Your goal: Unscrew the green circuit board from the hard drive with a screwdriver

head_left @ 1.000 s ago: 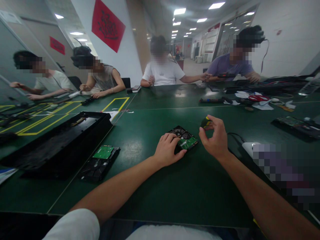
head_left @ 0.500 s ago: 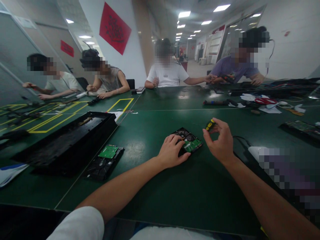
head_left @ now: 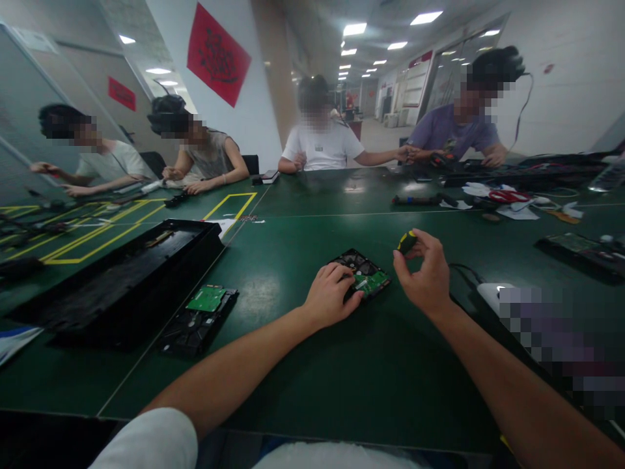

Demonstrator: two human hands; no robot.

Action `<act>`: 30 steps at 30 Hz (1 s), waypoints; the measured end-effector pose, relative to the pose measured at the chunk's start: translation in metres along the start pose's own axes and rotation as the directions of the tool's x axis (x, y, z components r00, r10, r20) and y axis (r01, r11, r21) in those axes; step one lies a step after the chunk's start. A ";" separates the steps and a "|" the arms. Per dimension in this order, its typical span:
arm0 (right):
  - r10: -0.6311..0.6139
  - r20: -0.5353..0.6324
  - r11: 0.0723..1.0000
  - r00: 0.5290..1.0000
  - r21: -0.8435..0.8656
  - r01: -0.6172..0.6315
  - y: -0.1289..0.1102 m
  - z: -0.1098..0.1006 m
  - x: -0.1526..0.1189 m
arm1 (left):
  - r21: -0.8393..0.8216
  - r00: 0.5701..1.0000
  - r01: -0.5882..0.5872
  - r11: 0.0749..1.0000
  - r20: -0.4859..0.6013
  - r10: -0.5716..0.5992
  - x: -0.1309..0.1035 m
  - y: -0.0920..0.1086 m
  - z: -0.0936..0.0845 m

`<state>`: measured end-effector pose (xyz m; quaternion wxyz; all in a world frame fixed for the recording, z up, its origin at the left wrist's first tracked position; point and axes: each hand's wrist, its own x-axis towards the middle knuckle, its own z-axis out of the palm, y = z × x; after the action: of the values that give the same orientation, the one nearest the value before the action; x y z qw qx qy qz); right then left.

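A hard drive with a green circuit board facing up lies on the green table. My left hand is laid over its left side, fingers curled on the top and thumb by the near edge, gripping it. Just right of the drive, my right hand pinches a yellow-and-black screwdriver by its stubby handle, slightly above the tabletop. I cannot make out its shaft or tip. A second hard drive, also board side up, rests to the left of my left arm.
A long black open casing stands at the left. On the right are a pale blurred-out device with a dark cable and another dark electronic unit. Cables and scraps lie farther back. Several people sit across the green table.
The screwdriver handle has turned between my right fingers and shows a different side. My left hand stays on the hard drive. The whole view has shifted slightly.
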<state>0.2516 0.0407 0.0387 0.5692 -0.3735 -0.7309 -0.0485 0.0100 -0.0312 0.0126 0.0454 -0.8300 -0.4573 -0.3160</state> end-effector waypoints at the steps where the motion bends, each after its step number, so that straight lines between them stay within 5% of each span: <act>1: -0.001 0.003 1.000 1.000 0.002 0.001 0.000 0.000 0.000 | -0.002 1.000 0.006 1.000 -0.009 -0.006 0.000 0.000 0.000; 8: 0.017 0.012 0.999 1.000 0.034 -0.018 -0.005 0.000 0.002 | 0.011 0.997 0.054 0.998 -0.059 -0.053 0.000 0.000 -0.003; 30: -0.017 0.028 1.000 0.999 -0.001 0.017 -0.006 -0.004 0.002 | 0.035 0.998 -0.028 0.999 0.050 0.026 -0.002 -0.003 -0.002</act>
<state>0.2506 0.0355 0.0442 0.5583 -0.3683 -0.7418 -0.0486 0.0060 -0.0311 0.0121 0.0531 -0.8427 -0.4526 -0.2866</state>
